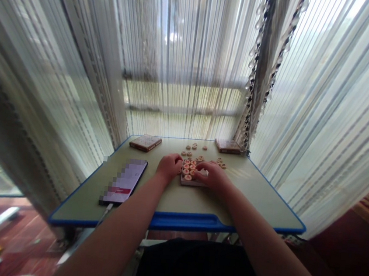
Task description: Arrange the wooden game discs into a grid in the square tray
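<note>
Blue runs around the edge of the pale green table [257,194] in the head view. A small box [193,183] sits on it, near the middle, between the two hands. Round pieces [186,166] with red marks lie in rows in the left part of the box. The left hand [169,165] rests at the box's left side with its fingers curled, and I cannot tell if it grips anything. The right hand [214,174] reaches over the right part of the box. Its thumb and fingers are bent close to the pieces, but I cannot tell if they pinch one. More loose pieces [205,148] are spread on the table past the box and off to its right. A phone [127,176] lies to the left, with a white cord [108,209] plugged in. Two flat cases lie at the back, a left one [145,142] and a right one [227,146]. Behind the table hang thin, stripy curtains [194,47], and light shines through them.
</note>
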Available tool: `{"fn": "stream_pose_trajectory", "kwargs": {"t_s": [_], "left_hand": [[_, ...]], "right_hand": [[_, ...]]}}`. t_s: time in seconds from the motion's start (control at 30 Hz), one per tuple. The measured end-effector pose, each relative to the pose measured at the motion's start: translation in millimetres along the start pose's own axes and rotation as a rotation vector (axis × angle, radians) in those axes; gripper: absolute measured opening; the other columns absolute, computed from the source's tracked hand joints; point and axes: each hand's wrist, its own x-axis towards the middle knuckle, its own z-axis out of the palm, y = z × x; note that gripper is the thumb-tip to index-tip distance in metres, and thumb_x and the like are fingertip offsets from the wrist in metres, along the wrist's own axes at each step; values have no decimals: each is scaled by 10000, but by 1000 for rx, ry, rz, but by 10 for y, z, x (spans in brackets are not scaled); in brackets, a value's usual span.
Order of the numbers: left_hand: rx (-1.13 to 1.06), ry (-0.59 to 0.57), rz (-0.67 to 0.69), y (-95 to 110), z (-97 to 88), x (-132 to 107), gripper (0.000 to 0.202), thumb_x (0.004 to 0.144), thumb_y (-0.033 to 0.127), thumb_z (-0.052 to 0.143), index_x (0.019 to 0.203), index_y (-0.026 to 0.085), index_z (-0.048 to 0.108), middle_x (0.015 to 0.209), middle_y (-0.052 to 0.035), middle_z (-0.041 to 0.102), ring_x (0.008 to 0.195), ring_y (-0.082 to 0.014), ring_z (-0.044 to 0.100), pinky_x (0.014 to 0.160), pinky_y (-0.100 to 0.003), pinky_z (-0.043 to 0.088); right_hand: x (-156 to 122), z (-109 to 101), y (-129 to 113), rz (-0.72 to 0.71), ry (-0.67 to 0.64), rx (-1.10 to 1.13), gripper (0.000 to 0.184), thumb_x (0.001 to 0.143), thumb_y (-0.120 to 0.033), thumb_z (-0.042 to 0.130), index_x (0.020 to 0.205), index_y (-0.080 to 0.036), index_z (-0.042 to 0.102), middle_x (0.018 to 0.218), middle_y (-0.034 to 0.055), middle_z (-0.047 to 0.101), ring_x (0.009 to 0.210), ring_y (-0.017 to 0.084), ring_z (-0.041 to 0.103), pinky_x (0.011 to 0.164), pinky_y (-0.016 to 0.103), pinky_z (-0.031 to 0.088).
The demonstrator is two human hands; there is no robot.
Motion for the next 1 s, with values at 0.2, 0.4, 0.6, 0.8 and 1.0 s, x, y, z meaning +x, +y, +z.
{"fn": "stream_pose_trajectory", "kwargs": {"t_s": [0.2,0.4,0.6,0.8,1.0], "left_hand": [[-67,65,-5,-23,13,15,238,739,202,414,805,183,642,814,-42,660,767,-147,581,737,-234,425],[-189,92,-162,-136,112,109,312,807,311,361,893,181,631,914,-56,659,852,-163,582,778,-258,424],[-377,78,-421,-232,140,196,402,813,398,312,788,160,636,842,-68,666,773,-172,590,696,-274,436],[-568,185,-515,-351,207,228,447,792,465,303,749,155,623,821,-67,665,746,-166,599,639,-264,444],[-491,191,-503,-430,239,217,422,775,461,331,714,156,617,763,-62,662,676,-161,599,616,-266,441]], "right_hand": [[-3,-31,134,50,111,-58,196,801,-287,468,884,-202,624,877,48,649,814,179,534,778,312,387],[216,-85,455,166,97,-238,255,803,-232,416,944,-180,622,951,66,630,878,171,535,854,313,340],[703,-100,819,235,-194,-396,283,807,-288,427,976,-203,638,1047,73,621,987,206,527,897,334,307],[1111,201,1065,290,-190,-361,312,807,-284,427,1023,-193,632,1099,65,611,1057,224,484,905,325,314],[1177,349,1133,231,-152,-339,270,775,-232,455,931,-198,672,974,56,660,977,217,521,902,337,317]]}}
